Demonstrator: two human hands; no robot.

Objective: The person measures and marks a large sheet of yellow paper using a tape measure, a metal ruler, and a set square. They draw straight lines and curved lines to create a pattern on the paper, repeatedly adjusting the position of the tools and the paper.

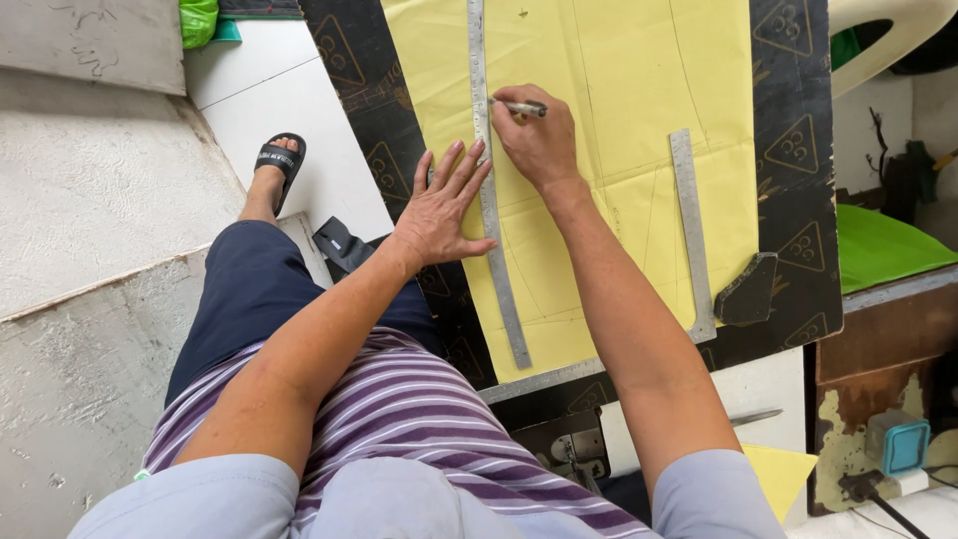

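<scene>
White floor tiles point(289, 90) at left, black sandal point(280, 158) planted. Left hand point(439, 210), fingers spread flat, pins the long steel ruler point(496, 230) on yellow pattern paper point(619, 120) so it can't slip; right hand point(539, 145) pinches a pen point(521, 107) against its edge. Metal L-square point(692, 230) lies beyond, well apart.

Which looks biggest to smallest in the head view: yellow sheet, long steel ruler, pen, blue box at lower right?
1. yellow sheet
2. long steel ruler
3. blue box
4. pen, partly hidden in the right hand, so its place after the box is unsure.
</scene>
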